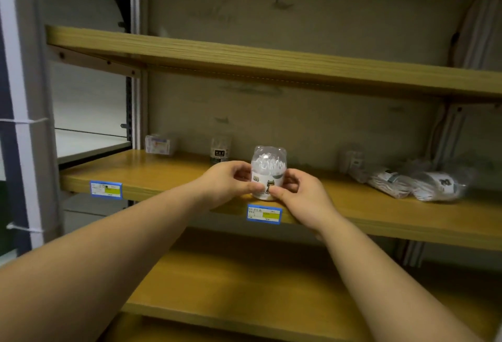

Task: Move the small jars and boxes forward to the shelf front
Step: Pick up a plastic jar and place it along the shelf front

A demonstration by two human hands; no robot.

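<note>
From the head view, the left hand [226,182] and right hand [300,195] both grasp a clear bear-eared jar [268,171] standing at the front edge of the wooden shelf [163,175], above a blue price tag [264,214].

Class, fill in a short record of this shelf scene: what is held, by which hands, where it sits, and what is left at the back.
held item: clear bear-eared jar
hands: left hand and right hand both grip it
position: at the front edge of the middle shelf, above a blue price tag
left at back: small clear box, dark-labelled jar, another clear container
right side: bagged packs lying down
</note>
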